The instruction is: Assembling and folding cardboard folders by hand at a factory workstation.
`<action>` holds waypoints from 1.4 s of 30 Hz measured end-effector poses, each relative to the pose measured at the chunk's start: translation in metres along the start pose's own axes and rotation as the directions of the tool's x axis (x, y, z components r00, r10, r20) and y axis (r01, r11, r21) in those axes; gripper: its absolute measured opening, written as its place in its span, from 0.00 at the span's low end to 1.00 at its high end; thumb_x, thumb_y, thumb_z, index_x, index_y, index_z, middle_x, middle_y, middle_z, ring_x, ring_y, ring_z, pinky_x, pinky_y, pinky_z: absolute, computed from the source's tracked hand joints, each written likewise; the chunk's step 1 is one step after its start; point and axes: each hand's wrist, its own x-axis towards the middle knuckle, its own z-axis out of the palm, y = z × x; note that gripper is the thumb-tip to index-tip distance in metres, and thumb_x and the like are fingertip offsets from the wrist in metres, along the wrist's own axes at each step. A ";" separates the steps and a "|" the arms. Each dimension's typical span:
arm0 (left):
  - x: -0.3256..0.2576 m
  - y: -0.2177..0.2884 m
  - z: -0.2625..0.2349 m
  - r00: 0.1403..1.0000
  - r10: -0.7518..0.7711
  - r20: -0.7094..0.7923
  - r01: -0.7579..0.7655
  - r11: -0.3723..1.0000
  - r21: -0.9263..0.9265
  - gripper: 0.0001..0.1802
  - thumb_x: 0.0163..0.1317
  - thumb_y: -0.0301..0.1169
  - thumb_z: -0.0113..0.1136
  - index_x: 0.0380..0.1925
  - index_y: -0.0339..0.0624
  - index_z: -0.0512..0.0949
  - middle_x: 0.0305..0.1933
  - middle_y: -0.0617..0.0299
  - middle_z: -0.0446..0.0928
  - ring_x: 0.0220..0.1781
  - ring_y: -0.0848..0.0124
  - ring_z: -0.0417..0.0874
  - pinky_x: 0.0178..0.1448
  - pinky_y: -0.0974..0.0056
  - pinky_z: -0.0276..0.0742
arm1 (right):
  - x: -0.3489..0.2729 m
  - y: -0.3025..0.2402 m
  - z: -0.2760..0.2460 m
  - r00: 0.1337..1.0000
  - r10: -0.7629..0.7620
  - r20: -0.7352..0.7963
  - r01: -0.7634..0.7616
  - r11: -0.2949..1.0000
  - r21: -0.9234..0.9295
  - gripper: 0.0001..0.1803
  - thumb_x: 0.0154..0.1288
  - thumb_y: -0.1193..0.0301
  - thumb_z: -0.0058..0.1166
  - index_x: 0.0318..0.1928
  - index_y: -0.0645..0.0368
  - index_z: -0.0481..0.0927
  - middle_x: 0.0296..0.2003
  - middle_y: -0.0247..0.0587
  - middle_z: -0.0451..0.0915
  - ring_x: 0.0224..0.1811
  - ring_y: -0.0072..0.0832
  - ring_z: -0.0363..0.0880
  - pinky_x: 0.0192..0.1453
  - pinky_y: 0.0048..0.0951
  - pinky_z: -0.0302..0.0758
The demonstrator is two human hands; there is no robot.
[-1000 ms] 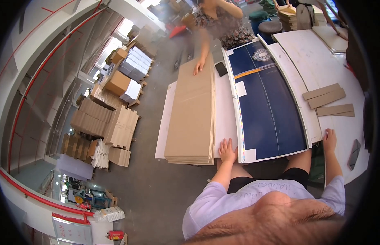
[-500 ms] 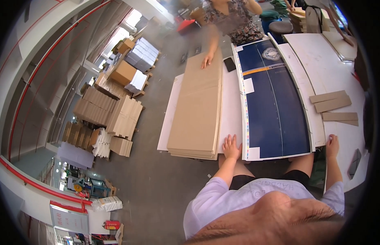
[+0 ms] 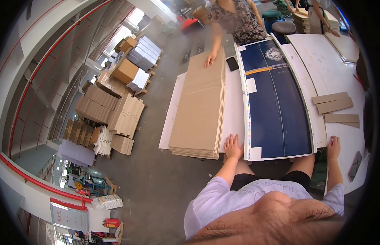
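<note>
My left hand (image 3: pixel 233 148) lies on the white tabletop (image 3: pixel 233 118) at its near edge, fingers spread, holding nothing. To its left is a stack of brown cardboard sheets (image 3: pixel 197 104). To its right lies a large dark blue printed sheet (image 3: pixel 275 116) with white margins, an orange band and a pale emblem at the far end. My right hand (image 3: pixel 333 148) rests on the white table at the right, fingers forward, with nothing visible in it. Beyond it lie several brown cardboard strips (image 3: pixel 335 106). A dark, flat, angular object (image 3: pixel 355 165) is beside my right forearm.
Across the table a person in a patterned top rests a hand (image 3: pixel 210 59) on the cardboard stack. A black phone (image 3: pixel 232 63) lies between stack and blue sheet. A dark stool (image 3: pixel 283 28) stands behind. Pallets of boxes (image 3: pixel 126 112) line the left floor. Other people work far right.
The person across the table has shifted slightly to the right, keeping a hand on the cardboard stack. The whole view has moved a little. My hands stay in place.
</note>
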 end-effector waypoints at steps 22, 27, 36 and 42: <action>-0.002 0.002 -0.002 1.000 0.008 0.014 -0.009 1.000 0.020 0.38 0.61 0.57 0.53 0.69 0.60 0.61 0.76 0.57 0.53 0.78 0.55 0.50 0.75 0.46 0.45 | -0.004 -0.013 -0.013 0.999 0.002 -0.039 0.000 0.999 0.034 0.11 0.58 0.78 0.50 0.43 0.57 0.74 0.37 0.48 0.74 0.37 0.48 0.75 0.42 0.44 0.73; 0.001 0.000 0.002 0.999 0.022 0.024 -0.023 0.999 0.029 0.38 0.61 0.56 0.53 0.70 0.60 0.61 0.76 0.57 0.53 0.77 0.55 0.51 0.75 0.46 0.46 | -0.005 -0.021 -0.019 0.996 -0.022 -0.082 0.023 1.000 0.012 0.08 0.60 0.76 0.50 0.41 0.56 0.76 0.35 0.48 0.74 0.37 0.49 0.76 0.41 0.45 0.73; 0.001 0.001 0.000 0.999 0.027 -0.018 -0.027 1.000 0.001 0.37 0.59 0.52 0.56 0.69 0.59 0.62 0.75 0.56 0.55 0.76 0.55 0.52 0.74 0.46 0.48 | 0.000 -0.043 -0.033 0.998 0.047 -0.052 -0.048 0.999 -0.008 0.10 0.55 0.75 0.51 0.39 0.56 0.77 0.36 0.47 0.76 0.41 0.48 0.76 0.46 0.46 0.73; -0.001 -0.001 0.000 1.000 0.017 0.013 -0.017 1.000 -0.021 0.37 0.60 0.53 0.56 0.69 0.59 0.62 0.76 0.57 0.54 0.77 0.56 0.50 0.75 0.47 0.46 | -0.003 -0.044 -0.035 0.996 0.057 -0.065 -0.057 0.998 -0.003 0.09 0.55 0.74 0.51 0.38 0.55 0.77 0.35 0.47 0.76 0.40 0.48 0.76 0.44 0.46 0.73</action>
